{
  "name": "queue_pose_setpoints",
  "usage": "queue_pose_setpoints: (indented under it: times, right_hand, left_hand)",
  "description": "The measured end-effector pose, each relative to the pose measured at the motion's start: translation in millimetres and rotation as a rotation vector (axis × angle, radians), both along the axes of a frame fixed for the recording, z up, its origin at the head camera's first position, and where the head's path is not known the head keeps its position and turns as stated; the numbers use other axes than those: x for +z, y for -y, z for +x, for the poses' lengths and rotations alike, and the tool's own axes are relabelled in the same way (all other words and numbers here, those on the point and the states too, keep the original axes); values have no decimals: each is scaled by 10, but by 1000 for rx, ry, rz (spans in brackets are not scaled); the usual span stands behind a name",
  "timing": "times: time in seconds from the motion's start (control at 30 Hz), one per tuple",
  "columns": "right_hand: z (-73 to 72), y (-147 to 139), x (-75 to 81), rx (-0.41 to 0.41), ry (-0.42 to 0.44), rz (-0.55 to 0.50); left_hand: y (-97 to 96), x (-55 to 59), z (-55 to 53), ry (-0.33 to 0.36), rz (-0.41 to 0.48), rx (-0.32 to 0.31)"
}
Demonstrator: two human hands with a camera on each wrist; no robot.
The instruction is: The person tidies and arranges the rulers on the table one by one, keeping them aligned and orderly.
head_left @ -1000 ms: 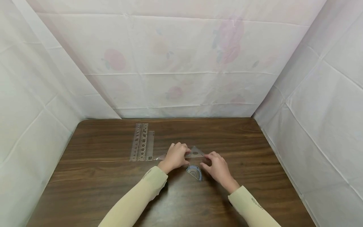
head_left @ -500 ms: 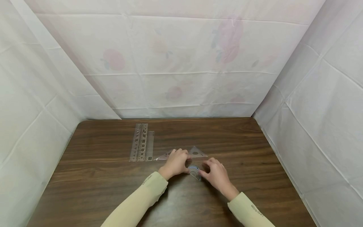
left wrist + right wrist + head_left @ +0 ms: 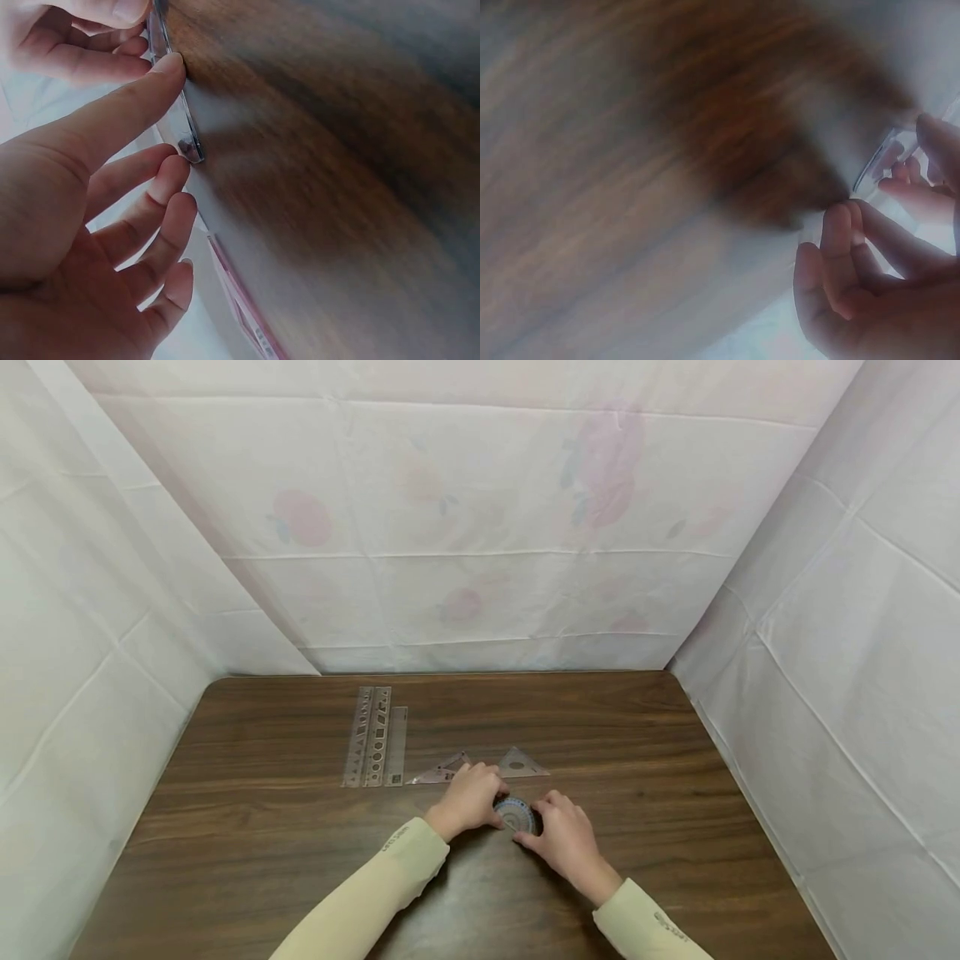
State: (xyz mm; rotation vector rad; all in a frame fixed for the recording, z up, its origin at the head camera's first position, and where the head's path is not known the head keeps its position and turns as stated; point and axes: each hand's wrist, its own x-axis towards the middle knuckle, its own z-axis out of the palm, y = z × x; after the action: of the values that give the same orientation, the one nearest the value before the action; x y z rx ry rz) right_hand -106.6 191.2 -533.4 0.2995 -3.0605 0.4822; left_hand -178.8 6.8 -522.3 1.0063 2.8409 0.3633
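Note:
A clear protractor (image 3: 514, 814) with a blue scale lies at the middle of the table, between both hands. My left hand (image 3: 471, 797) holds its left side; in the left wrist view the thumb and forefinger are at the edge of the protractor (image 3: 180, 124). On its right side my right hand (image 3: 567, 839) grips the edge between thumb and fingers, seen side-on in the right wrist view. Just behind lie two clear set squares: a pink-tinted one (image 3: 442, 770), partly hidden by my left hand, and a smaller one (image 3: 519, 765) with a round hole.
Left of the set squares, a ruler with cut-out shapes (image 3: 358, 739), a second stencil ruler (image 3: 378, 735) and a shorter plain ruler (image 3: 397, 747) lie side by side. The wooden table (image 3: 637, 727) ends at a white sheet (image 3: 480, 602).
Both hands have come away from the small set square toward the protractor. The protractor has turned so its straight edge faces nearer me, and the right hand has moved closer to it.

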Motion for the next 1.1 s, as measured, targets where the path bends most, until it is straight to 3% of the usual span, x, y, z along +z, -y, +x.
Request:
queue_pose_setpoints:
  times: [0.3,0.7,1.1]
  right_hand:
    - [14,-15,-70,7,-50,6]
    - [-18,-96,-106,0,-19,-45]
    - [-111,-322,53,-21,64,-192]
  left_hand:
    - [-47,-20,21,-6,4,3]
    - [-65,-70,36,26,96,32]
    - [-220,-5,3,60,206,76]
